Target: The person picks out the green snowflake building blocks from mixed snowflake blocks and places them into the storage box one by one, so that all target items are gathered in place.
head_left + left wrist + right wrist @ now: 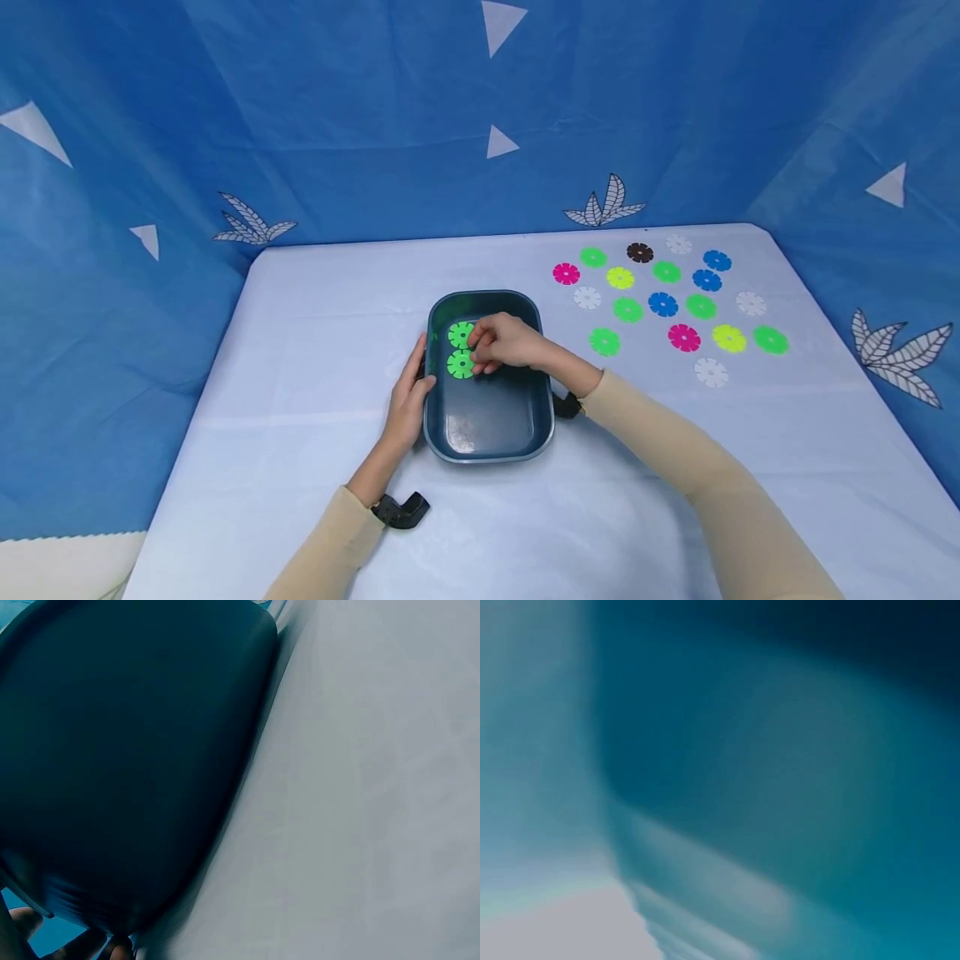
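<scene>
In the head view, a dark blue-green plastic bin (pixel 491 425) stands on the white-covered table. My left hand (pixel 406 408) grips its left side, thumb at the rim and fingers along the outer wall; fingertips (pixel 82 945) show at the bin's handle in the left wrist view. Two green notched discs lie inside the bin, an upper disc (pixel 459 335) and a lower disc (pixel 457 365), edge to edge. Reaching over the right rim, my right hand (pixel 508 342) has bent fingers beside both discs, fingertips overlapping their right edges. I cannot tell whether it pinches one.
Several more notched discs lie spread to the bin's right, among them a green disc (pixel 604 342), a pink disc (pixel 684 337), a blue disc (pixel 663 304), a white disc (pixel 711 372) and a brown disc (pixel 640 252). A blue curtain (pixel 375 125) hangs behind.
</scene>
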{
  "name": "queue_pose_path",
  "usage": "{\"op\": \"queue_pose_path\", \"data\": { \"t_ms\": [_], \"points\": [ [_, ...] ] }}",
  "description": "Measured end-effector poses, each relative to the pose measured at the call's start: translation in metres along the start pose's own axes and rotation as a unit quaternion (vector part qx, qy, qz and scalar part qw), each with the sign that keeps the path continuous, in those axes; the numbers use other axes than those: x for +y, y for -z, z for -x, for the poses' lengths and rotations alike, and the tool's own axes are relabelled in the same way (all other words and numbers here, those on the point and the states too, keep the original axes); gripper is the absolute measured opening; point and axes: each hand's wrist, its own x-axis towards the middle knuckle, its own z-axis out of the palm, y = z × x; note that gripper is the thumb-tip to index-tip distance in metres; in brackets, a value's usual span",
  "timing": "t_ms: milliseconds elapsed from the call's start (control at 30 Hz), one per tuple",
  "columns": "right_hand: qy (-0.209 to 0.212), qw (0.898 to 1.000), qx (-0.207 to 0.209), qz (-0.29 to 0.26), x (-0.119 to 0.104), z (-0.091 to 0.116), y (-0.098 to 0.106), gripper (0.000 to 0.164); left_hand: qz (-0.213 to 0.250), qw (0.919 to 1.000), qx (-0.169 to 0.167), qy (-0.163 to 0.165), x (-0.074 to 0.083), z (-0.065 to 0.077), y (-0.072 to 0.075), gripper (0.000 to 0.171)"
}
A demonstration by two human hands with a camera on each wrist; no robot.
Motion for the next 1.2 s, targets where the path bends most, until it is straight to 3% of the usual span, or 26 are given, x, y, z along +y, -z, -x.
{"op": "queue_pose_path", "data": {
  "t_ms": [133,233,433,600,833,1200],
  "points": [
    [0.031,0.999,0.015,-0.026,-0.011,0.02,0.023,0.029,-0.004,1.0,0.0,0.003,0.001,0.0,-0.001,0.063],
    [0.03,0.998,0.059,-0.01,-0.013,0.039,0.044,0.031,-0.01,0.9999,0.004,0.007,0.001,0.0,0.0,0.063],
    [-0.043,0.985,0.156,0.051,0.009,0.074,0.082,0.034,-0.016,0.9998,0.007,0.01,0.0,0.0,0.001,0.062],
    [-0.101,0.973,0.196,0.067,0.034,0.1,0.107,0.039,-0.014,0.9998,0.005,0.012,0.001,0.0,0.0,0.062],
    [-0.13,0.967,0.205,0.077,0.063,0.117,0.122,0.044,-0.014,0.9998,0.003,0.014,0.002,0.001,0.0,0.063],
    [-0.164,0.965,0.187,0.085,0.089,0.11,0.122,0.05,-0.012,0.9998,0.003,0.012,0.002,0.001,-0.001,0.063]
  ]
}}
